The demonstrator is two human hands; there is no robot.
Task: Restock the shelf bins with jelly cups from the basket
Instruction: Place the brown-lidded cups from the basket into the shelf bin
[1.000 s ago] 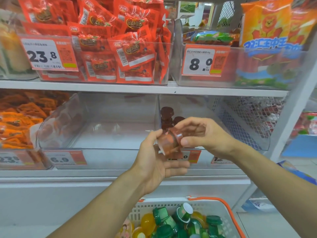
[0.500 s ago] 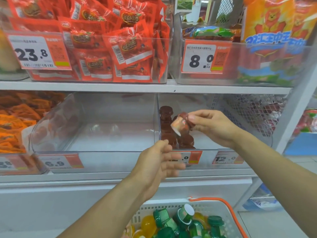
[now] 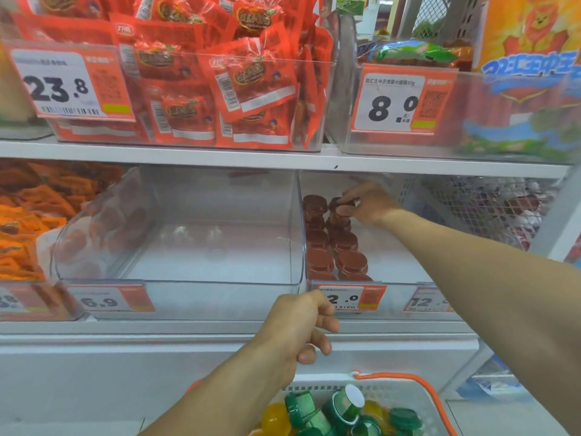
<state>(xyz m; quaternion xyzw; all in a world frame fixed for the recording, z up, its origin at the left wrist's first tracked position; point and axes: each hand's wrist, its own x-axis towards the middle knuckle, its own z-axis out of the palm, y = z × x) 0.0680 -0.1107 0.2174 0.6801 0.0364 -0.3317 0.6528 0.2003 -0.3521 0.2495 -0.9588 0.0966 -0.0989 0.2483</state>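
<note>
My right hand point(image 3: 369, 204) reaches deep into the clear right-hand shelf bin point(image 3: 396, 297) and pinches a brown jelly cup point(image 3: 340, 204) on top of a stack. Several brown jelly cups point(image 3: 338, 250) stand stacked in two rows along the bin's left wall. My left hand point(image 3: 298, 325) hangs in front of the shelf edge, fingers loosely curled, holding nothing. Below, the white basket point(image 3: 402, 391) with an orange handle holds green and yellow jelly cups point(image 3: 333, 410).
A clear bin point(image 3: 176, 297) priced 6.9 sits left of the jelly bin. Orange snack packs point(image 3: 28, 215) fill the far-left bin. The upper shelf carries red packets point(image 3: 220, 83) and a bin tagged 8.0 point(image 3: 399, 102). A mesh panel point(image 3: 490, 209) closes the right side.
My right hand carried the brown cup from in front of the shelf into the right bin and onto the stack. My left hand let go of it and dropped toward the basket.
</note>
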